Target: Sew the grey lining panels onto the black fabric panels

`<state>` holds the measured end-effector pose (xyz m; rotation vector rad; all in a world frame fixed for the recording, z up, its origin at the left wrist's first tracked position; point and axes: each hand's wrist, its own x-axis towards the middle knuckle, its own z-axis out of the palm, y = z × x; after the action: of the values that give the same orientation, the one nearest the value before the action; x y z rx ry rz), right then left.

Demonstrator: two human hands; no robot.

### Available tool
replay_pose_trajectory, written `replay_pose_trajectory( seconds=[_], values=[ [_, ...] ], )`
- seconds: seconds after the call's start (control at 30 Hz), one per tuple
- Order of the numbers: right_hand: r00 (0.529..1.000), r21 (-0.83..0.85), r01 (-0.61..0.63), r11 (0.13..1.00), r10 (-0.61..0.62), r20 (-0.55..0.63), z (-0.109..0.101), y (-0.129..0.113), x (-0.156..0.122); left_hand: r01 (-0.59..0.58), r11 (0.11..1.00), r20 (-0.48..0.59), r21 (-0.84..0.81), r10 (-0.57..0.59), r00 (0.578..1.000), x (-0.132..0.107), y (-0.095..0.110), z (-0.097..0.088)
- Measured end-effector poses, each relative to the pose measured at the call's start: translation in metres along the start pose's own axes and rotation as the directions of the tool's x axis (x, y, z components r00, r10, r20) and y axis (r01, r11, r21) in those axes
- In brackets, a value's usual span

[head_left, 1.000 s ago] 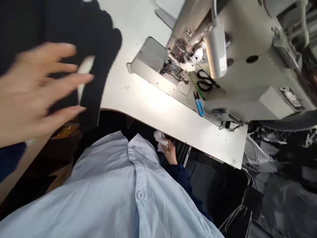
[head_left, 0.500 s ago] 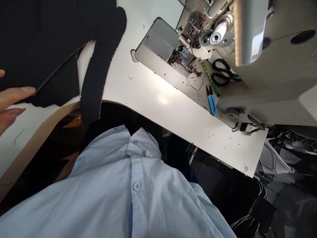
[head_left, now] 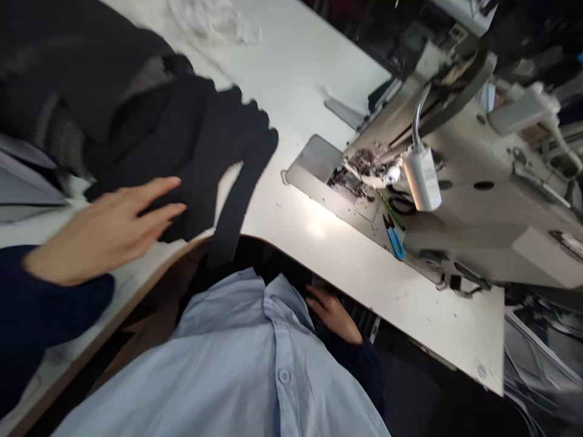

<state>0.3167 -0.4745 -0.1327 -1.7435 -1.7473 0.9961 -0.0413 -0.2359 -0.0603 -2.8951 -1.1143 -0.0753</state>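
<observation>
Several black fabric pieces (head_left: 182, 139) lie heaped on the left of the white table, some with scalloped edges. One strip of the cloth hangs over the table's front edge. My left hand (head_left: 113, 224) is at the near side of this cloth, fingers stretched out and apart, gripping nothing; whether the fingertips touch the cloth I cannot tell. Below the table edge, beside the light blue shirt (head_left: 246, 346), is my right hand (head_left: 334, 312). Its visible fingers are extended and slightly apart, with nothing seen in them.
A sewing machine (head_left: 460, 230) with a lit lamp (head_left: 422, 179) occupies the table's right side. Blue thread snips (head_left: 394, 238), a green stick (head_left: 392, 211) and black scissors (head_left: 401, 203) lie by its base. White thread or trimming (head_left: 214, 21) sits at the back. The wooden front edge (head_left: 150, 291) curves.
The view has pulled back and tilted up, showing more of the machine and cloth heap. My left hand has come further into view, no longer at the fabric edge. My right hand has appeared.
</observation>
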Motion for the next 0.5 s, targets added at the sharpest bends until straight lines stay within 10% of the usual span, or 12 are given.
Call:
replay_pose_trajectory(
  seconds=[0.1, 0.27, 0.5],
  values=[
    [0.955, 0.22, 0.197, 0.955, -0.238, 0.177, -0.023, -0.035, 0.027, -0.093, 0.993, -0.007, 0.079, 0.094, 0.996, 0.022, 0.011, -0.008],
    [0.863, -0.162, 0.448, 0.879, -0.472, -0.179, -0.028, -0.06, 0.129, -0.157, 0.983, -0.012, 0.096, 0.159, 0.987, 0.041, 0.014, -0.013],
    [0.653, -0.461, 0.717, 0.523, -0.736, 0.181, -0.001, -0.051, 0.25, -0.032, 0.995, 0.078, 0.095, 0.025, 0.997, 0.037, -0.022, -0.028]
  ],
)
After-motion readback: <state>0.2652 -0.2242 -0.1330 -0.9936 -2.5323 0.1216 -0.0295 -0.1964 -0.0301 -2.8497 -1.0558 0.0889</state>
